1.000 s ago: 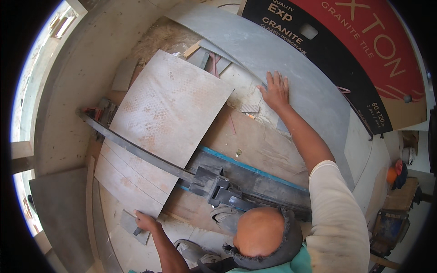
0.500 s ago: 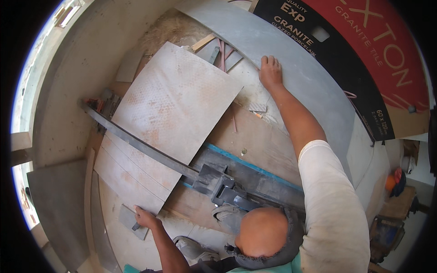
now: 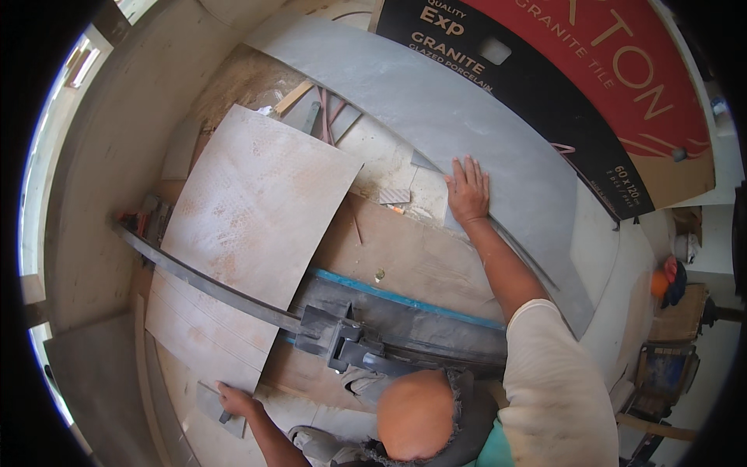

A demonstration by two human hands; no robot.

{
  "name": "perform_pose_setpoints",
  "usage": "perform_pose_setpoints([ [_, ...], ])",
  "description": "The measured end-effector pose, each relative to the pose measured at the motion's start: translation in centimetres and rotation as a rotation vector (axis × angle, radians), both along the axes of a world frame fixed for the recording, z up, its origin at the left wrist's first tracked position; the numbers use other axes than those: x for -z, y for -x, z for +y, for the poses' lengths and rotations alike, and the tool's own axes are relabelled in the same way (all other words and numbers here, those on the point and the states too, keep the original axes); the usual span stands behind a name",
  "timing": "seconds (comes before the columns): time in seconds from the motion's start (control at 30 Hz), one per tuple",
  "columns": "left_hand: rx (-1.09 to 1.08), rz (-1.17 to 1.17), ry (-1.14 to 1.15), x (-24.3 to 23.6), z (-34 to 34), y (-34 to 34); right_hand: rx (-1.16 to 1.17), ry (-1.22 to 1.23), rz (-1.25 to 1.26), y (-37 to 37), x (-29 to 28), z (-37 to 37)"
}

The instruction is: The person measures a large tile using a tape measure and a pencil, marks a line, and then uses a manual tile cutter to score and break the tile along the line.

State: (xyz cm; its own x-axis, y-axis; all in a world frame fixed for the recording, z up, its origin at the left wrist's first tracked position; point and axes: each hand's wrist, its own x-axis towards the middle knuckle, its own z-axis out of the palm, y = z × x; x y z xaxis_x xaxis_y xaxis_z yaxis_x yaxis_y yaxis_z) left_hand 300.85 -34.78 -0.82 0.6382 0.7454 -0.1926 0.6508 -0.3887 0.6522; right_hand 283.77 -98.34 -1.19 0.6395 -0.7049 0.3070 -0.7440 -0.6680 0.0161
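Observation:
My left hand (image 3: pixel 236 399) is at the lower left, curled at a small grey tile piece (image 3: pixel 208 405) with a dark object under my fingers; what it grips is unclear. Just above lies a large pale tile (image 3: pixel 257 191) with faint lines on its lower part, crossed by the rail (image 3: pixel 210 282) of a tile cutter with a dark head (image 3: pixel 321 328). My right hand (image 3: pixel 469 191) lies open, fingers extended, on the near edge of a long grey slab (image 3: pixel 513 140) at the upper right.
A red and black tile carton (image 3: pixel 630 47) stands beyond the slab. Dark tile (image 3: pixel 89 389) and wood strips (image 3: pixel 140 350) are at the left. Wood offcuts (image 3: pixel 292 99) lie at the back. Tools and an orange object (image 3: pixel 661 284) sit at the right. A wall (image 3: pixel 101 156) borders the left.
The camera view has shifted. My right hand curled half a second ago, then straightened and moved down and right along the slab's edge. My left hand stays at the small piece.

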Motion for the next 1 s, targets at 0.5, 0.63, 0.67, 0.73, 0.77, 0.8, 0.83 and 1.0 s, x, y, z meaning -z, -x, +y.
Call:
perform_pose_setpoints([
  [0.5,0.353,-0.104,0.122,-2.5,-3.5,1.9,0.096,-0.176,0.002,-0.1,-0.1,-0.2],
  [0.63,0.418,-0.073,0.160,-2.9,-5.0,2.5,0.081,-0.190,0.000,-0.4,-0.2,-0.4],
  [0.67,0.409,-0.081,0.165,-2.9,-4.9,2.4,0.077,-0.194,0.012,-0.9,-0.5,-0.2],
  [0.73,0.405,-0.104,0.160,-2.3,-4.8,2.6,0.067,-0.174,0.024,-1.1,-0.4,-0.4],
  [0.77,0.403,-0.123,0.133,-2.2,-4.4,2.5,0.073,-0.213,0.023,-1.2,-0.6,-0.5],
  [0.8,0.450,-0.019,0.106,-2.8,-3.9,2.3,0.098,-0.248,0.018,-1.9,-1.3,0.1],
  [0.83,0.492,0.077,0.091,-3.5,-3.8,1.6,0.112,-0.291,0.040,-2.7,-2.0,-0.2],
  [1.0,0.701,0.515,-0.114,-5.7,-1.6,-1.2,-0.185,-0.520,-0.186,-11.8,-3.3,4.1],
])
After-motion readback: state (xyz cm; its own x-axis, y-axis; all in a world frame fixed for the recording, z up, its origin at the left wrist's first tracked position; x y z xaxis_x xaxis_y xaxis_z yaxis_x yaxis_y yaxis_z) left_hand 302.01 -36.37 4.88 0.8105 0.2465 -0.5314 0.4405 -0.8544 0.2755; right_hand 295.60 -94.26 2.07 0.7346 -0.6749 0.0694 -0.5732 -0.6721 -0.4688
